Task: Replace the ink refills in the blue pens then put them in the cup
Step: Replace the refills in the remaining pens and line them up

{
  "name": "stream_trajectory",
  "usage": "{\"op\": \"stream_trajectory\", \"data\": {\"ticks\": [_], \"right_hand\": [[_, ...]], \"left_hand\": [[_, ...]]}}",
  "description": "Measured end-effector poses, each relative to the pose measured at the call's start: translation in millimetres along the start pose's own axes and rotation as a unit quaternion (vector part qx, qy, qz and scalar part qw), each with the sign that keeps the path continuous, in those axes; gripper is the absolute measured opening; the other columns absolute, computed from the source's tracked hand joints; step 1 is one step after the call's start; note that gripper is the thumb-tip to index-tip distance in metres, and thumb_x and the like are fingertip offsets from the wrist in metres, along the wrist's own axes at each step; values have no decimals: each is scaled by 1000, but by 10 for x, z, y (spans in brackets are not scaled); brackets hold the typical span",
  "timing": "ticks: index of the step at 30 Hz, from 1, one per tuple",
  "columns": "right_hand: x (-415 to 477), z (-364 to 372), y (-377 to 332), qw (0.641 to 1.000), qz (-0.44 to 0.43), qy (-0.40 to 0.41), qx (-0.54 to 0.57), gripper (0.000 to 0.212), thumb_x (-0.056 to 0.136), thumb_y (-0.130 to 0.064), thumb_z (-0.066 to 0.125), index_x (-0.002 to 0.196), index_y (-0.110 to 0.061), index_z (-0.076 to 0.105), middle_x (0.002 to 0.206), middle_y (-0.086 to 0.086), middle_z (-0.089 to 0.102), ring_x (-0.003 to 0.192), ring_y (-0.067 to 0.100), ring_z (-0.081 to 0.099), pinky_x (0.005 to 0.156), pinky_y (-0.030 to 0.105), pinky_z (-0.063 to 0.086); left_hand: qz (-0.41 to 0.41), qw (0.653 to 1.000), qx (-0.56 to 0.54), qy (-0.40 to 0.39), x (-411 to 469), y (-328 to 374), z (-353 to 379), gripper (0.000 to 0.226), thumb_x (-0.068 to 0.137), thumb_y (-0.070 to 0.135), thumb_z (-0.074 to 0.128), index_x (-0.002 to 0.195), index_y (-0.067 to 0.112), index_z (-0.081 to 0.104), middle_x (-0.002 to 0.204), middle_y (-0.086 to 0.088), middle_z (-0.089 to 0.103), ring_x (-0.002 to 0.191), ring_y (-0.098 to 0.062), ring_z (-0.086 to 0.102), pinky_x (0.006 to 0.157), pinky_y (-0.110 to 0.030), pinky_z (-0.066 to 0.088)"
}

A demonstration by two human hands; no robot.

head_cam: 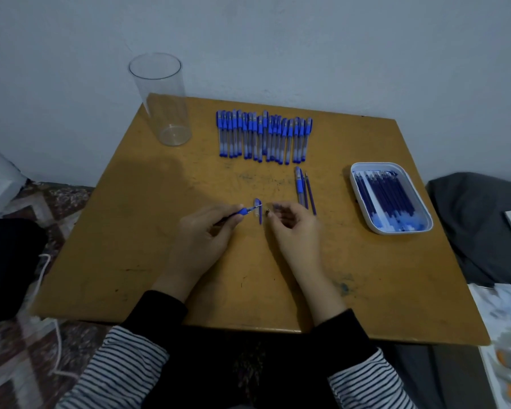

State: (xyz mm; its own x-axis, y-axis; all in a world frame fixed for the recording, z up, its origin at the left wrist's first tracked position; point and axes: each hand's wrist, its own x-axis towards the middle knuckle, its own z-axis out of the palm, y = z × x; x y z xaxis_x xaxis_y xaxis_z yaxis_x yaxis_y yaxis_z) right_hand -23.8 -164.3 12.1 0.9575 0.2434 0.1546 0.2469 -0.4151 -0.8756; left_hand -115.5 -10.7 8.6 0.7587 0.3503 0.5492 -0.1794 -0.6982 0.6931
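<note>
My left hand grips a blue pen barrel, its refill tip poking out toward the right. A pen cap lies on the table just beyond that tip. My right hand pinches a small dark pen tip piece between its fingertips. A row of several capped blue pens lies at the back of the wooden table. An uncapped pen with two loose refills lies right of centre. The clear plastic cup stands empty at the back left.
A white tray holding several dark blue refills sits at the table's right edge. Grey cloth and papers lie off the table to the right. A patterned rug and white cord lie to the left.
</note>
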Motion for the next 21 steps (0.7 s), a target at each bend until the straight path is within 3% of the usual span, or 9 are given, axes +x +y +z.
{"op": "stream_trajectory", "data": {"ticks": [7,15,18,21], "right_hand": [[36,52,21,998,-31,8,-49,17,86,-15,73,104,-16,72,92,-6,68,85,4,62,75,15,52],[26,82,24,994,-77,19,-76,10,88,-10,70,96,-15,73,90,-6,67,82,3,59,74,7,46],[13,53,28,995,-80,11,-55,8,89,-13,70,97,-15,73,89,-6,68,83,3,61,73,12,49],[-3,-12,-11,997,-41,-23,62,12,90,-10,69,100,-16,72,89,-6,70,84,4,64,75,13,50]], "left_hand": [[-14,1000,5,-4,-4,3,-11,17,90,9,74,107,8,78,100,4,75,93,0,67,82,-13,50],[-20,1000,13,-11,4,-2,-17,18,91,10,74,108,9,78,100,4,75,93,1,67,81,-11,49],[-17,1000,14,-13,0,5,-24,18,91,11,74,108,9,77,101,5,75,93,0,67,82,-13,50],[-8,1000,12,-11,-5,16,-32,18,91,11,73,108,8,77,101,5,74,93,0,67,82,-15,51]]}}
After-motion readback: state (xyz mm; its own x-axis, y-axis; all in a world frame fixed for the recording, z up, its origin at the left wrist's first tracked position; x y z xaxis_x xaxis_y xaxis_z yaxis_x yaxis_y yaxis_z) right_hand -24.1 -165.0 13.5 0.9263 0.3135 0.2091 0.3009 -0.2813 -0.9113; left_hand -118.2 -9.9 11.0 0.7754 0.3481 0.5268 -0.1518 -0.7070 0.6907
